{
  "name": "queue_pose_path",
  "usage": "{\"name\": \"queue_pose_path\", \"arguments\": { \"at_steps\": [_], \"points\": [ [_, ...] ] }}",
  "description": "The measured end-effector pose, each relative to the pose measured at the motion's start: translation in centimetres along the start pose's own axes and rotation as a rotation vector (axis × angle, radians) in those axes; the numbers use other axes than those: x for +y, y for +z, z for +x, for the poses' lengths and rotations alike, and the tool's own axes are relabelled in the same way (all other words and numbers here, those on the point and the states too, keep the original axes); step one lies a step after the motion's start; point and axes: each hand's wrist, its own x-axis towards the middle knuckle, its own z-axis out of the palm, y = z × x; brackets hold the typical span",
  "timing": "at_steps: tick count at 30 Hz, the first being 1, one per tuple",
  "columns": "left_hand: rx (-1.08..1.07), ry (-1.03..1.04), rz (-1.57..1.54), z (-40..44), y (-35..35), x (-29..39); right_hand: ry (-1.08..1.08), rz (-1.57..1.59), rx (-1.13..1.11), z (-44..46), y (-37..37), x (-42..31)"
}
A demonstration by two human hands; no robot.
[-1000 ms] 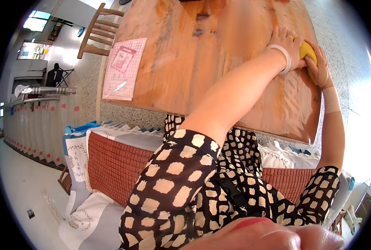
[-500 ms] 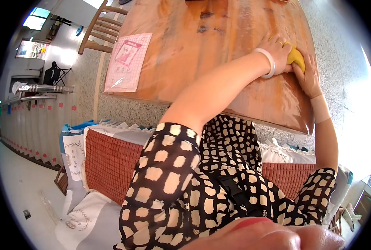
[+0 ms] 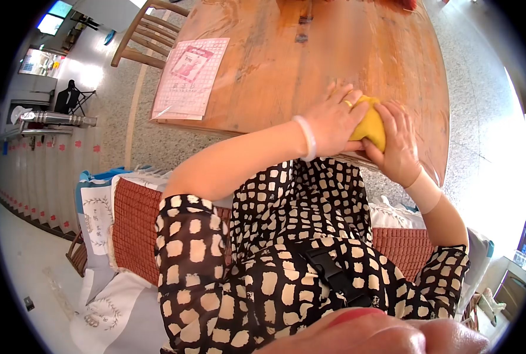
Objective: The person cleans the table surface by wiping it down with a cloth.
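A bunched yellow cloth (image 3: 371,125) is at the near edge of the wooden table, between my two hands. My left hand (image 3: 336,121), with a ring and a pale bracelet at the wrist, lies over the cloth's left side, fingers bent onto it. Against its right side is my right hand (image 3: 400,141), thumb below and fingers curled on top. The palms and the cloth's underside are hidden.
The wooden table (image 3: 275,76) has a clear cover and bears a pink gridded sheet (image 3: 192,76) at its left. A wooden chair (image 3: 151,32) stands beyond its left edge. Red woven mats (image 3: 134,230) cover the seat around me.
Both hands have drawn the yellow cloth from the table's right side toward my body and to the left. My elbows are more bent, and the view has shifted slightly.
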Motion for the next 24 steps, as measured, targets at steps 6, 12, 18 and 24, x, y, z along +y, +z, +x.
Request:
{"name": "queue_pose_path", "arguments": {
  "at_steps": [6,12,18,24],
  "points": [
    [-0.005,-0.021,0.152,-3.3,-3.9,-4.4,-0.053,0.017,-0.042,4.8,2.6,-2.8],
    [-0.041,-0.226,0.316,-5.0,-7.1,-10.4,-0.105,0.031,0.082,12.5,7.9,-4.2],
    [0.054,-0.301,0.427,-6.1,-8.6,-16.3,-0.053,-0.004,0.127,18.8,11.9,-5.9],
    [0.055,-0.366,0.175,-7.6,-9.9,-17.5,-0.143,-0.029,0.163,20.3,12.8,-7.2]
  ]
}}
